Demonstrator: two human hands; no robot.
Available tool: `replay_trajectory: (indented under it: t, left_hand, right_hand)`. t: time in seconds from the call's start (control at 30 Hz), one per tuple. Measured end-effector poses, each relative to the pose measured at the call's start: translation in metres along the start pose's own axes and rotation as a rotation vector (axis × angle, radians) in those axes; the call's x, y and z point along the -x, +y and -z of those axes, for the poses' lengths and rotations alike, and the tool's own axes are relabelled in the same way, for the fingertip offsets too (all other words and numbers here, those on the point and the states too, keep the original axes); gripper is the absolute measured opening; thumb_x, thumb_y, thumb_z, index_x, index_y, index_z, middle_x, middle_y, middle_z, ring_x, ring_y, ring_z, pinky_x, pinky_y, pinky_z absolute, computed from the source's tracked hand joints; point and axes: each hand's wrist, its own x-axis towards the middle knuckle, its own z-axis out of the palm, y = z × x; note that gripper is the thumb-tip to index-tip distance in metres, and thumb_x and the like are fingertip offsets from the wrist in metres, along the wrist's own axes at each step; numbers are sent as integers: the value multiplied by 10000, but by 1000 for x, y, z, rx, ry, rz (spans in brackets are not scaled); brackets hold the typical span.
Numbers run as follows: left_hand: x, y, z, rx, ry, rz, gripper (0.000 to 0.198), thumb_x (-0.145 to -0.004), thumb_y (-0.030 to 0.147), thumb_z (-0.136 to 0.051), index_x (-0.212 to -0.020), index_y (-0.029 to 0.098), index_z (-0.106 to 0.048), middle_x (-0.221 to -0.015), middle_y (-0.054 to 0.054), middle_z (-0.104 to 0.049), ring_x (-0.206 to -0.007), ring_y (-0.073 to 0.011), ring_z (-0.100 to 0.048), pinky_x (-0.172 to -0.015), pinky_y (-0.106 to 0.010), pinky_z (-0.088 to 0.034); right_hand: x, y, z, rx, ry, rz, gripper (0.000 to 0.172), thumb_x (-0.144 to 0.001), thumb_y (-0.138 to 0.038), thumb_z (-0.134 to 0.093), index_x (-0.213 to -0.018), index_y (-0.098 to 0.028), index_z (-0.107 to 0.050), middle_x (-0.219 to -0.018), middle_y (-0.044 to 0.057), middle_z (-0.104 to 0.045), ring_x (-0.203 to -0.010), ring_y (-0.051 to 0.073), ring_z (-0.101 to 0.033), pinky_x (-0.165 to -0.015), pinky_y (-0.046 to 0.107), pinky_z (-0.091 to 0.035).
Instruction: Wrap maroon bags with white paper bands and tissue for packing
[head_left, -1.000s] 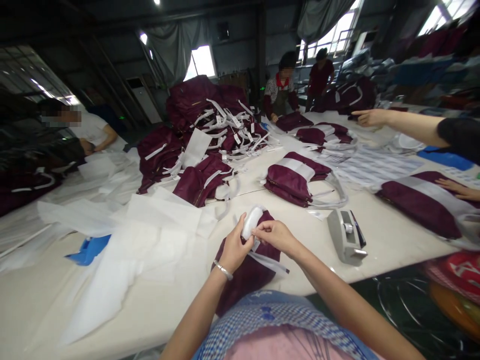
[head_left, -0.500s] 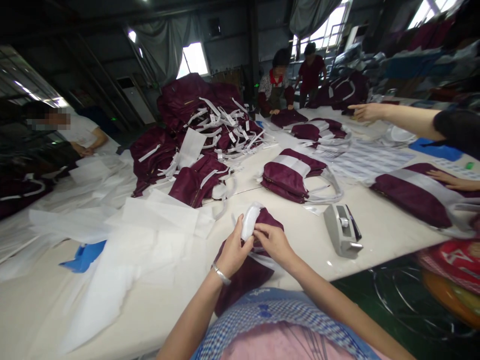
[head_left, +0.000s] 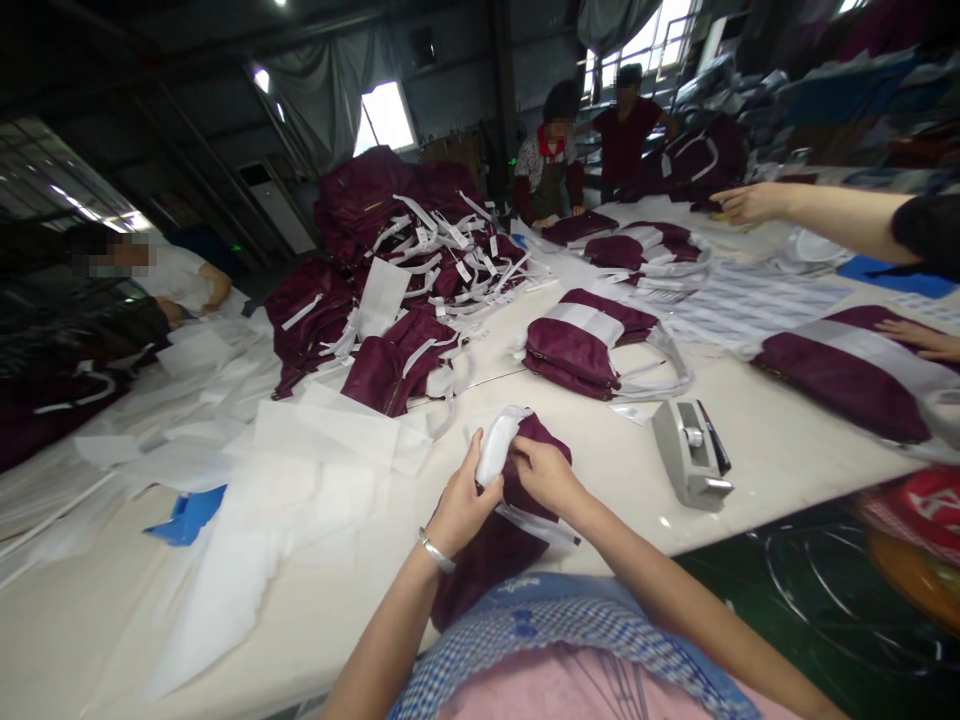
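Observation:
A maroon bag (head_left: pixel 491 562) lies at the table edge against my apron. Part of it, covered in a white wrapping (head_left: pixel 497 446), is raised between my hands. My left hand (head_left: pixel 463 503), with a silver bangle at the wrist, wraps its fingers and thumb round the white-wrapped part. On the other side, my right hand (head_left: pixel 546 474) pinches the bag's maroon fabric close to the wrapping; its fingertips are partly hidden. Below my right hand a pale strap (head_left: pixel 536 522) with a dark end crosses the bag.
A grey tape dispenser (head_left: pixel 691 455) stands to the right. Wrapped maroon bags (head_left: pixel 574 345) sit beyond my hands, with a heap of bags (head_left: pixel 397 215) behind. White sheets (head_left: pixel 322 435) and a blue piece (head_left: pixel 187 515) cover the left. Co-workers' arms (head_left: pixel 832 205) reach in from the right.
My right hand's fingertips have slipped further behind the white wrapping, and the strap's dark end now shows below it. My left hand keeps its hold. The view has shifted slightly.

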Motion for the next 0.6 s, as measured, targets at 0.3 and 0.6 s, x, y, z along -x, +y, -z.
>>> replay_trajectory:
  t: [0.3,0.6]
  left_hand:
    - [8,3,15,33,116,21,729,-891,321,-539,-1529,199,-207,-1565,-83,-314,-1430,-240,-313,-1188,-380,-242]
    - [-17,-12,94,-32,545,129,663,-902,423,-520,-1490,202,-308,-1241,-105,-632,-1080,-237,-637,-1042,-464,-442]
  right_hand:
    - [-39,120,10,-281,159,-551,691,-776,-566,-651,-1321,-148,-573,-1396,160,-539,-1302,300,-496,-1132,436,-333]
    - [-20,81,44,-936,175,-221,747,-744,-364,-758,-1419,-269,-451,-1318,58,-624,-1173,255,-609,-1054,433,-453]
